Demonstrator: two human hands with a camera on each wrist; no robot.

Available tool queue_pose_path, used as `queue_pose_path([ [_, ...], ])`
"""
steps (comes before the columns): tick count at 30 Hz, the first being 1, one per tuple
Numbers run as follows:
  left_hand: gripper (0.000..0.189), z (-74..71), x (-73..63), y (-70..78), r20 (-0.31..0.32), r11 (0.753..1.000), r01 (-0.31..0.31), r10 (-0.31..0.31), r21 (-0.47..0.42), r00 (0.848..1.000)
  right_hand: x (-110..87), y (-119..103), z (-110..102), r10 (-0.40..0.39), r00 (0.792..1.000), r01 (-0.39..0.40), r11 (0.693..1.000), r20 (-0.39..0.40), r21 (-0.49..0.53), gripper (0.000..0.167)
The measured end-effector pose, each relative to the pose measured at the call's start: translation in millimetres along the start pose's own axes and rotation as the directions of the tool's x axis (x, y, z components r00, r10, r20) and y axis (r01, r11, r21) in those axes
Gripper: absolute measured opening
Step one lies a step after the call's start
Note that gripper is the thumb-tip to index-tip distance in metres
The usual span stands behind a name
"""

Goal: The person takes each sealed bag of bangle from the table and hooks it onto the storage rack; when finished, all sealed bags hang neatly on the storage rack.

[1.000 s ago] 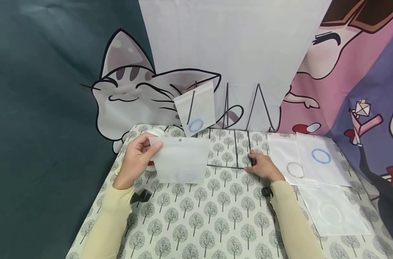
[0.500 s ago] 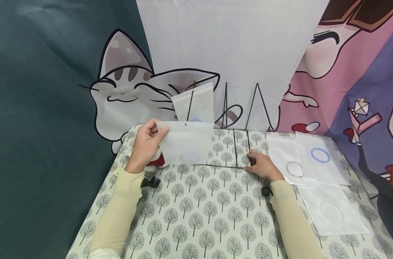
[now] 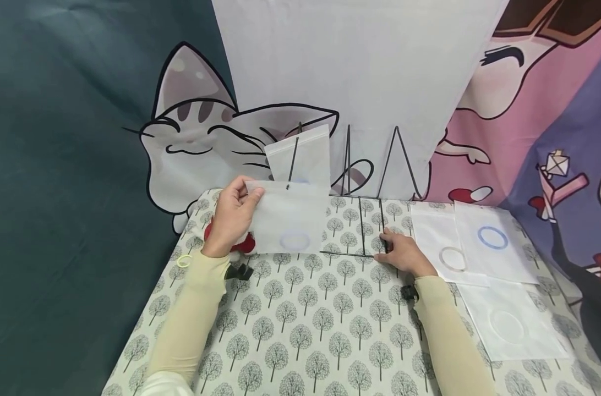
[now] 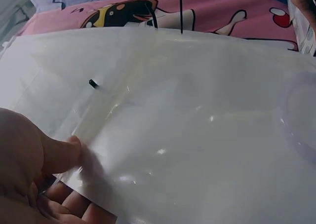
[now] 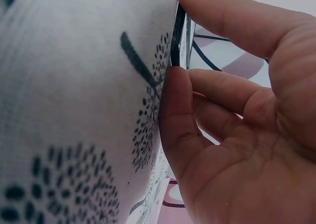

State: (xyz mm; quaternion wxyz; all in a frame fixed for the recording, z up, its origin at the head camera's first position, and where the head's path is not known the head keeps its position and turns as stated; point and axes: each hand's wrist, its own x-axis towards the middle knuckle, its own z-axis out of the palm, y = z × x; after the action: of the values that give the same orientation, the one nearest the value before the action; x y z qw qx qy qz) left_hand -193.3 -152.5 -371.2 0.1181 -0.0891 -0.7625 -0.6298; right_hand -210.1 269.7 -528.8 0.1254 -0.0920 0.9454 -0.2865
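My left hand (image 3: 232,215) pinches the top left corner of a frosted zip bag (image 3: 280,214) with a pale purple ring (image 3: 294,241) inside. In the left wrist view, the black tip of a rod (image 4: 93,83) pokes through the bag's hole. Behind it, another frosted bag (image 3: 302,155) with a blue ring hangs on the black wire display rack (image 3: 347,254). My right hand (image 3: 405,254) holds the rack's front right base corner between thumb and fingers, low on the cloth. The right wrist view shows the dark rack wire (image 5: 177,41) between those fingertips.
Several frosted bags lie at the right: one with a beige ring (image 3: 431,231), one with a blue ring (image 3: 508,258) and a lower one with a whitish ring (image 3: 533,344). A red-and-white object (image 3: 246,245) and a yellow ring (image 3: 184,261) lie by the left hand.
My left hand has lifted the bag up and away to the right, toward the rack, and its hole now meets a rod tip. The right hand has stayed on the rack corner.
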Motion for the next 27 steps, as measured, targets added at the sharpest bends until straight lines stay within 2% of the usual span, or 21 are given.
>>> queue_pose_path([
  [6, 0.014, 3.0, 3.1, 4.0, -0.030, 0.998, 0.047, -0.046, 0.035, 0.999, 1.0, -2, -2, -0.001, 1.000, 0.001, 1.000, 0.001, -0.001, 0.081],
  [12, 0.014, 12.4, 14.8, 7.1, -0.035, 0.996, 0.072, -0.070, 0.052, 0.997, 0.2, -1, -3, 0.000, 1.000, 0.000, 1.000, 0.002, -0.008, 0.081],
  [18, 0.017, 24.5, 28.8, 6.7, -0.099, 0.988, 0.102, -0.090, 0.114, 0.991, -1.2, 1, -1, 0.009, 1.000, -0.009, 1.000, 0.003, 0.001, 0.081],
  [27, 0.017, 38.7, 51.3, 5.9, -0.182, 0.977, 0.167, -0.141, 0.132, 0.973, -0.7, -1, 0, -0.005, 1.000, 0.005, 1.000, 0.003, -0.005, 0.081],
])
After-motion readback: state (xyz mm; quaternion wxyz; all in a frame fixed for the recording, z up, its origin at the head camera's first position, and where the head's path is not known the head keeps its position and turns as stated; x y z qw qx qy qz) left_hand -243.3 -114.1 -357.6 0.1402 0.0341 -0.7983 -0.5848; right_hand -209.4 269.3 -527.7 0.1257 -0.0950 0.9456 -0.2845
